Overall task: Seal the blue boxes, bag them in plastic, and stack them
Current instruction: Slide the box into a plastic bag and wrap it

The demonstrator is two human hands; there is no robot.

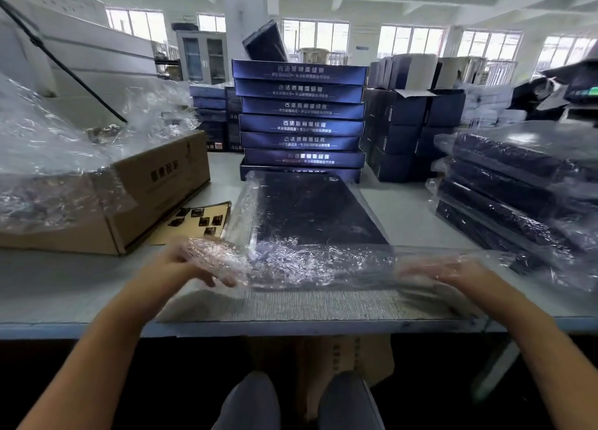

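Blue box (317, 209) flat on bench (64, 284), centre, inside clear plastic bag (291, 268), bag mouth crumpled at near edge. Left hand (197, 264) at near-left corner in the film, blurred, grip unclear. Right hand (449, 274) at near-right under film, fingers spread. Unbagged stack (301, 122) just behind. Bagged stack (511, 187) right. Carton (161, 183) left, sticker sheet (194, 222) between carton and box

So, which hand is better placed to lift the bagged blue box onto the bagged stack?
Likely the right hand: the stack of bagged boxes sits on its side; the left hand, gripping the clear plastic bag, is farther.
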